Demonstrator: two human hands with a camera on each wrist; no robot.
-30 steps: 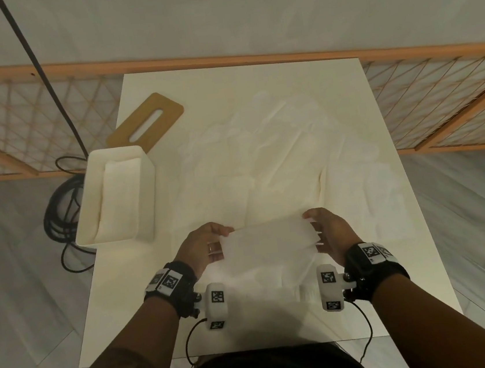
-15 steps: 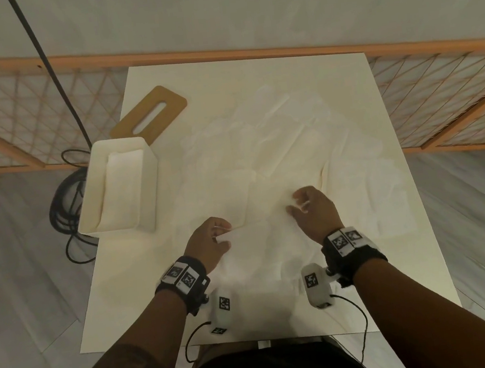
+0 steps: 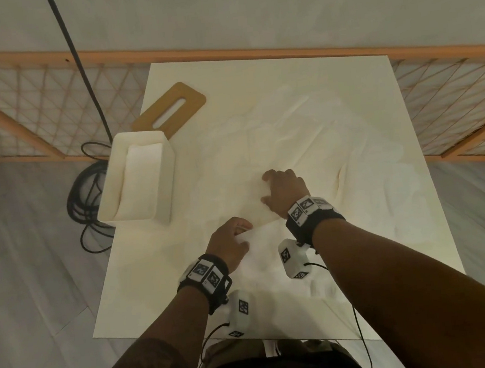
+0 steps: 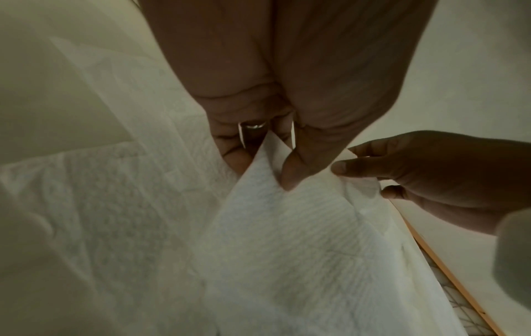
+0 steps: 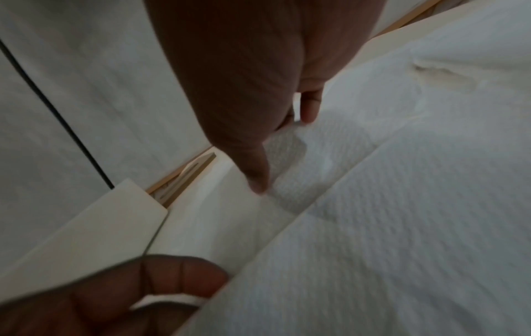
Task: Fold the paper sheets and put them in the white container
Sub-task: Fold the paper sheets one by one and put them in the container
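Several white paper sheets (image 3: 305, 134) lie spread over the cream table (image 3: 162, 283). My left hand (image 3: 242, 232) pinches a corner of one sheet (image 3: 263, 242) near the table's front; thumb and fingers grip that corner (image 4: 270, 159) in the left wrist view. My right hand (image 3: 266, 188) reaches farther forward, over another sheet (image 5: 287, 154). Its thumb (image 5: 258, 179) and forefinger close on that sheet's edge. The white container (image 3: 170, 174) stands at the table's left edge with folded paper (image 3: 140, 177) inside, left of both hands.
A tan wooden board with a slot (image 3: 172, 110) lies behind the container. A black cable (image 3: 85, 195) coils on the floor to the left. A wooden lattice rail (image 3: 250, 49) runs behind the table.
Both hands held one sheet up by its two corners. My right hand has let go and moved forward and left onto another sheet; my left hand keeps its corner, now lower.
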